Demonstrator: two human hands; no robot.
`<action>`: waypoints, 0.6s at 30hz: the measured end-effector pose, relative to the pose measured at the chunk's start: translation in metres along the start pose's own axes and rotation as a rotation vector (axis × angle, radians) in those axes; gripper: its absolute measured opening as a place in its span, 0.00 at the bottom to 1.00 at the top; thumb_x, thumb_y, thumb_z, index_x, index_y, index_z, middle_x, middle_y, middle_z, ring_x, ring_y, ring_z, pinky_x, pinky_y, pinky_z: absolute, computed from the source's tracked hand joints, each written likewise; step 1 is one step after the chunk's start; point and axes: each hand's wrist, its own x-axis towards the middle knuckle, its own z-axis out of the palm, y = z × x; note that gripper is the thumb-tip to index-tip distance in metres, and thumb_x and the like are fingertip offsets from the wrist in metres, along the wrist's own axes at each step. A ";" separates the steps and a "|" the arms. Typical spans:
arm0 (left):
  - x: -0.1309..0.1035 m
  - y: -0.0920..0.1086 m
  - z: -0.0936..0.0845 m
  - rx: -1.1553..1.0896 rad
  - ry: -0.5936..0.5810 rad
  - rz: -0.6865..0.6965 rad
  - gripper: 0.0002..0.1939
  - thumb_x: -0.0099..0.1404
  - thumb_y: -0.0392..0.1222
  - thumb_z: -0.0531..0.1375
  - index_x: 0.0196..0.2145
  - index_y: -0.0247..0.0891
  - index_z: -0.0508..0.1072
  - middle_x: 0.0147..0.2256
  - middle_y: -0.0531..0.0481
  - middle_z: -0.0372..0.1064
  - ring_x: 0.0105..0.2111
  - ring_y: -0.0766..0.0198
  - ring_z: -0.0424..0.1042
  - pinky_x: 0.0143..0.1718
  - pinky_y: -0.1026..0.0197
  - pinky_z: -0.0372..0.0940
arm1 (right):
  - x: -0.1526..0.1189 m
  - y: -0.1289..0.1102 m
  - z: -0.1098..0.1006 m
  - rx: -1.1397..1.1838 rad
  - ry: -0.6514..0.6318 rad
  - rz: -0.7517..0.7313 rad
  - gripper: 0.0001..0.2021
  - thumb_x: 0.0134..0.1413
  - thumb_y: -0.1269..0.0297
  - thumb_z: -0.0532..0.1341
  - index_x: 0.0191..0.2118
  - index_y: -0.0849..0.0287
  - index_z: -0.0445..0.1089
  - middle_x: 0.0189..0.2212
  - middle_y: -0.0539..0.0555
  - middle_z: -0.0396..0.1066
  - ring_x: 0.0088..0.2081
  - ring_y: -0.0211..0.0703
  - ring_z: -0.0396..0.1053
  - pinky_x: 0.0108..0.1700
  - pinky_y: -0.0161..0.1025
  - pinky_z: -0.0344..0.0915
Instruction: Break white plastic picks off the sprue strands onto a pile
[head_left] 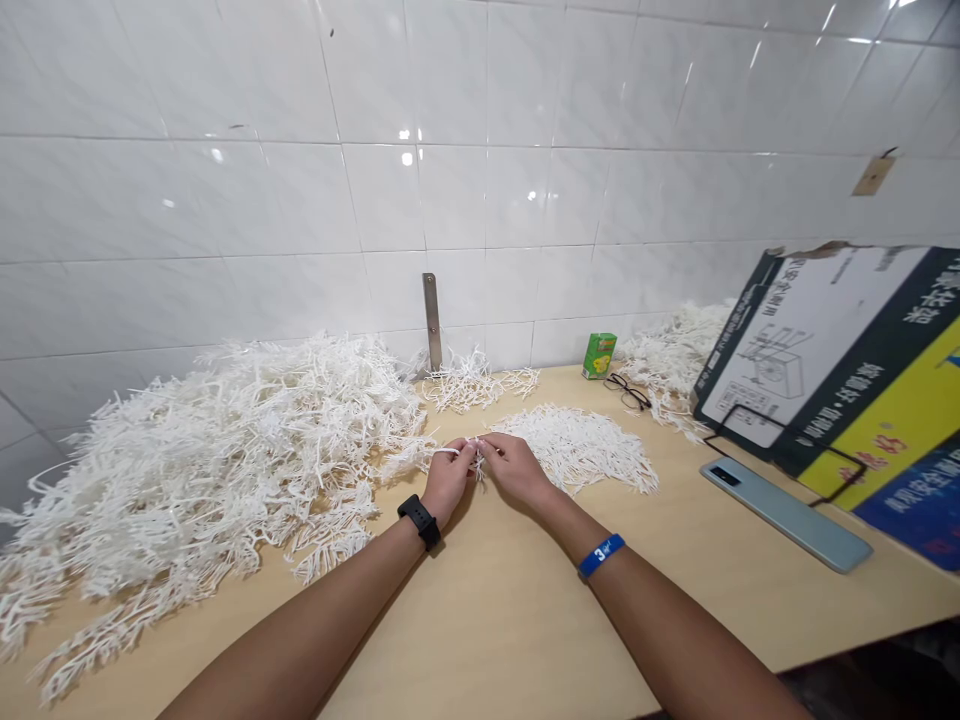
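Note:
My left hand (448,478), with a black watch on its wrist, pinches a small white branched plastic piece (478,462). Fingertips of my right hand (516,466) meet the left ones on the same piece; a blue band circles that wrist. Left of the hands spreads a large tangled heap of white branched strands (247,450). A flatter pile of short white pieces (577,445) lies just beyond and right of my right hand. Behind the hands, a small loose clump of white strands (469,380) rests near the wall.
On the right of the wooden table (480,620) are a phone (787,512), a printed carton (847,370) with a black wire frame before it, and dark glasses (628,390). A green box (599,356), another white heap (675,350) and a metal strip (432,320) are near the tiled wall.

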 end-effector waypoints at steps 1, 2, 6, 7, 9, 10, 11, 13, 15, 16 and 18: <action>0.000 0.001 0.000 0.010 -0.001 0.004 0.25 0.56 0.60 0.58 0.31 0.30 0.65 0.27 0.52 0.56 0.28 0.75 0.57 0.30 0.70 0.57 | 0.000 -0.001 0.000 -0.003 0.011 0.011 0.20 0.64 0.54 0.49 0.34 0.62 0.72 0.34 0.49 0.70 0.37 0.31 0.64 0.41 0.31 0.57; 0.000 0.001 0.000 0.021 -0.002 0.009 0.25 0.56 0.61 0.57 0.31 0.30 0.64 0.27 0.52 0.56 0.28 0.75 0.57 0.31 0.70 0.58 | 0.000 -0.002 0.000 -0.003 0.022 0.022 0.18 0.64 0.56 0.50 0.33 0.63 0.71 0.33 0.49 0.69 0.36 0.31 0.63 0.40 0.31 0.56; -0.003 0.005 0.001 0.083 -0.006 0.032 0.24 0.58 0.60 0.56 0.30 0.30 0.65 0.26 0.52 0.57 0.27 0.75 0.57 0.31 0.69 0.57 | 0.000 -0.002 0.001 0.014 0.066 0.083 0.18 0.62 0.57 0.50 0.28 0.65 0.65 0.27 0.50 0.65 0.30 0.30 0.58 0.34 0.32 0.51; -0.005 0.006 0.002 0.103 -0.003 0.044 0.24 0.59 0.59 0.56 0.29 0.30 0.65 0.25 0.52 0.58 0.27 0.75 0.57 0.31 0.69 0.56 | 0.000 -0.003 0.001 0.029 0.075 0.099 0.19 0.62 0.56 0.50 0.27 0.65 0.65 0.26 0.50 0.65 0.30 0.30 0.58 0.34 0.32 0.51; -0.009 0.011 0.003 0.143 0.006 0.072 0.23 0.61 0.58 0.55 0.28 0.30 0.65 0.25 0.52 0.60 0.26 0.74 0.58 0.31 0.68 0.54 | -0.001 -0.004 0.003 0.072 0.105 0.135 0.20 0.62 0.55 0.49 0.27 0.66 0.64 0.25 0.50 0.64 0.29 0.30 0.58 0.33 0.32 0.52; -0.011 0.014 0.004 0.163 0.013 0.087 0.22 0.61 0.57 0.55 0.29 0.31 0.66 0.25 0.52 0.61 0.26 0.74 0.59 0.31 0.68 0.54 | -0.002 -0.005 0.005 0.097 0.124 0.152 0.20 0.61 0.54 0.49 0.27 0.66 0.63 0.25 0.50 0.63 0.29 0.30 0.58 0.33 0.31 0.52; -0.012 0.017 0.005 0.183 0.020 0.100 0.22 0.62 0.56 0.55 0.29 0.31 0.67 0.26 0.51 0.62 0.27 0.74 0.60 0.32 0.68 0.54 | -0.002 -0.007 0.007 0.123 0.146 0.168 0.20 0.61 0.53 0.50 0.27 0.66 0.63 0.24 0.50 0.62 0.29 0.31 0.57 0.32 0.31 0.52; -0.014 0.021 0.006 0.223 0.030 0.124 0.20 0.63 0.55 0.54 0.30 0.31 0.68 0.26 0.52 0.63 0.28 0.73 0.61 0.33 0.68 0.54 | -0.002 -0.009 0.012 0.169 0.186 0.197 0.21 0.60 0.52 0.50 0.25 0.66 0.60 0.23 0.51 0.60 0.28 0.31 0.55 0.31 0.31 0.50; -0.016 0.023 0.006 0.264 0.034 0.150 0.20 0.64 0.54 0.54 0.30 0.32 0.69 0.27 0.52 0.64 0.29 0.73 0.61 0.33 0.67 0.54 | 0.000 -0.010 0.015 0.214 0.209 0.222 0.22 0.58 0.51 0.50 0.25 0.66 0.60 0.23 0.51 0.60 0.28 0.31 0.55 0.30 0.31 0.51; -0.017 0.023 0.006 0.282 0.034 0.163 0.20 0.64 0.54 0.53 0.30 0.32 0.69 0.27 0.52 0.65 0.29 0.73 0.61 0.34 0.67 0.54 | 0.002 -0.008 0.016 0.236 0.221 0.241 0.21 0.57 0.51 0.51 0.25 0.66 0.61 0.23 0.51 0.61 0.28 0.31 0.57 0.31 0.31 0.52; -0.020 0.022 0.007 0.319 0.027 0.196 0.20 0.65 0.54 0.52 0.30 0.32 0.68 0.26 0.52 0.64 0.29 0.73 0.60 0.34 0.67 0.54 | 0.007 0.000 0.010 0.275 0.267 0.313 0.16 0.57 0.56 0.50 0.28 0.65 0.63 0.25 0.52 0.63 0.28 0.32 0.61 0.31 0.31 0.55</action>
